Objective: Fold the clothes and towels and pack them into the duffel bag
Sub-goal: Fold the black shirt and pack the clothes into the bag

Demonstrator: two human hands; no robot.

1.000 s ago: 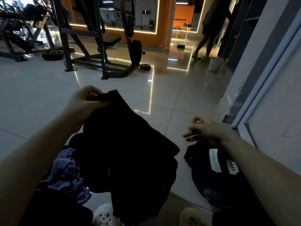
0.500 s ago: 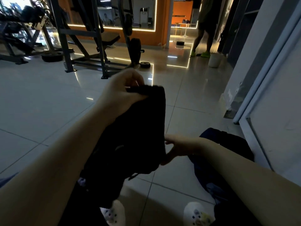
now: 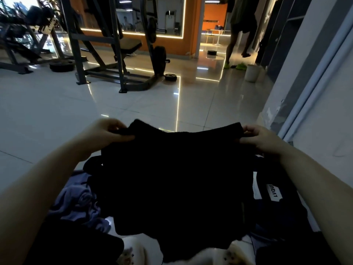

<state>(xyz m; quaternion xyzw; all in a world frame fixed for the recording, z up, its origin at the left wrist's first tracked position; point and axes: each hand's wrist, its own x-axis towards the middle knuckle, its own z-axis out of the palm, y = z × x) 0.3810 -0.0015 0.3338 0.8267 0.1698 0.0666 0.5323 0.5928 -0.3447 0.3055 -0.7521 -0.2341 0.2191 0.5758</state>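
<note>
Left hand [image 3: 112,133] and right hand [image 3: 262,139] pinch the black towel's [image 3: 177,180] top corners, spread wide over open tiled floor [image 3: 57,115]

A plain black towel [image 3: 172,178], a lavender garment [image 3: 80,203], a navy bag [image 3: 282,203] with white labels, glossy white floor tiles [image 3: 47,115], orange walls [image 3: 191,25].

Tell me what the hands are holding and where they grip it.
Left hand and right hand pinch the black towel at its two top corners.
</note>
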